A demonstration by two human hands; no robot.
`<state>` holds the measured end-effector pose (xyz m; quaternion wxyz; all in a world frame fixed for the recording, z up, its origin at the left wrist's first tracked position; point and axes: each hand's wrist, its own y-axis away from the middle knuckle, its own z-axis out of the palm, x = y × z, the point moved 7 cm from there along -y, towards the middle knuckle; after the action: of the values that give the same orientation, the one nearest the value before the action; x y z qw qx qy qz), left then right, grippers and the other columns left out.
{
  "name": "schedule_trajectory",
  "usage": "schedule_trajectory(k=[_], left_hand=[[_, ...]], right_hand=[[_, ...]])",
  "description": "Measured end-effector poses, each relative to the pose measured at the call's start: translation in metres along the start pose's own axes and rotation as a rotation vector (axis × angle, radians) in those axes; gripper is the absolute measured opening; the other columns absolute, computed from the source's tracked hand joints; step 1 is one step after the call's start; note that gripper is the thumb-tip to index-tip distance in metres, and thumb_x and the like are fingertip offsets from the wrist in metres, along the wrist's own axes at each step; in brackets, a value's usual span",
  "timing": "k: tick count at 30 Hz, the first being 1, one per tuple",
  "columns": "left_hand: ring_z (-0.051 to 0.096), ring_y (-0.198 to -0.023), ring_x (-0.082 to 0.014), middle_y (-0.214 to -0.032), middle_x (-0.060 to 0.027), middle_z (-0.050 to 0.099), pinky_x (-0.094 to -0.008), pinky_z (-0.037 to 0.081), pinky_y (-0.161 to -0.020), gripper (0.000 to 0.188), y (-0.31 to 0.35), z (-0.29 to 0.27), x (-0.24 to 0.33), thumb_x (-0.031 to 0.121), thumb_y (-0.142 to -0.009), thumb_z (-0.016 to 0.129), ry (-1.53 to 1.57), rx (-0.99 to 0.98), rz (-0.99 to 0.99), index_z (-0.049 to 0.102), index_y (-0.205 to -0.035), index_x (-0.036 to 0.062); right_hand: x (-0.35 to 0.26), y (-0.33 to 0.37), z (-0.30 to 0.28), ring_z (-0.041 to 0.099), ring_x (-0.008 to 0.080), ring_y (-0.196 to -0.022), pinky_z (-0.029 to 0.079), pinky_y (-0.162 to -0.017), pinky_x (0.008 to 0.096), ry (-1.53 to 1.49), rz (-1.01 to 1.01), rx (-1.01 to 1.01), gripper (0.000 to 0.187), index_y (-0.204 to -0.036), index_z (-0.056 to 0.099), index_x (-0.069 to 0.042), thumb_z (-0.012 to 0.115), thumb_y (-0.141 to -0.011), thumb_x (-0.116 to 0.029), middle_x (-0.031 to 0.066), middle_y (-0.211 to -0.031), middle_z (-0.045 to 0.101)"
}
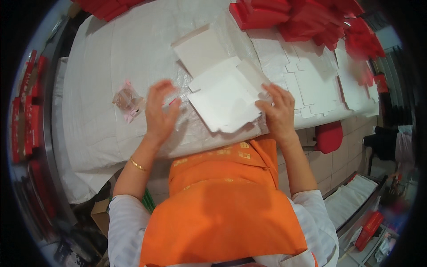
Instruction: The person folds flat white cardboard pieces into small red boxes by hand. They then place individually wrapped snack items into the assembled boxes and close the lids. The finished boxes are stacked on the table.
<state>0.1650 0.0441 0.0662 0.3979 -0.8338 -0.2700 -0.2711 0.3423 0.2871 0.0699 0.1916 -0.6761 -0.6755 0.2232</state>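
Observation:
A partly folded white cardboard box (224, 95) lies on the covered table in front of me, its inside facing up. One large panel stands raised at the far left, and a side flap tilts up on the right. My right hand (280, 109) pinches the box by that right flap, thumb on the inner side. To the left of the box, my left hand (161, 111) is apart from it, fingers spread and curved with nothing in them, slightly blurred. Left of this hand rests a small clear packet (127, 101) with pink ends and something brownish inside.
White sheeting (102, 142) covers the table. Flat white box blanks (313, 84) lie to the right, with red boxes (307, 20) piled behind them. More red boxes (104, 6) stand at the far left. A red stool (329, 137) is beside the table's near right edge.

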Motion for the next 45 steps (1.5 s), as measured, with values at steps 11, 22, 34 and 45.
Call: schedule_trajectory(k=[11,22,34,45], left_hand=[[0.059,-0.105,-0.0144,-0.116,-0.0074,0.062,-0.0282,0.049,-0.09,0.041,-0.083,0.039,-0.108,-0.001,-0.093,0.047,0.619,-0.068,-0.446,0.052,-0.133,0.0041],[0.058,-0.112,-0.0235,-0.122,-0.0109,0.057,-0.0322,0.049,-0.088,0.069,-0.051,0.05,0.045,-0.001,-0.08,0.068,0.311,-0.452,-0.039,0.041,-0.143,0.0079],[0.065,-0.093,-0.0181,-0.099,-0.0103,0.069,-0.0309,0.051,-0.084,0.036,-0.003,0.065,0.105,0.004,-0.083,0.071,0.551,-0.636,-0.042,0.065,-0.118,0.0036],[0.063,-0.093,-0.0105,-0.104,-0.0089,0.067,-0.0257,0.054,-0.079,0.025,0.059,0.062,0.072,-0.002,-0.09,0.063,0.899,-0.305,-0.641,0.061,-0.115,-0.0005]], right_hand=[[0.037,0.073,0.058,0.06,0.014,-0.093,0.051,-0.084,0.0301,-1.033,1.232,0.131,0.06,-0.139,0.039,0.007,0.065,-0.086,-0.01,0.0165,-0.119,0.059],[0.07,0.017,0.067,0.066,0.0197,-0.09,0.053,-0.078,0.0313,-0.772,0.934,-0.169,0.057,-0.128,0.052,0.005,0.068,-0.075,-0.01,0.0166,-0.104,0.068],[0.038,-0.055,0.012,0.062,0.0184,-0.084,0.05,-0.079,0.0296,-0.683,0.367,-0.182,0.034,-0.116,0.064,0.001,0.065,-0.084,-0.011,0.0093,-0.093,0.067],[-0.046,0.017,-0.031,0.062,0.0199,-0.072,0.049,-0.063,0.0269,-0.853,0.406,-0.092,0.021,-0.1,0.071,-0.002,0.074,-0.08,-0.007,0.0105,-0.082,0.066]])
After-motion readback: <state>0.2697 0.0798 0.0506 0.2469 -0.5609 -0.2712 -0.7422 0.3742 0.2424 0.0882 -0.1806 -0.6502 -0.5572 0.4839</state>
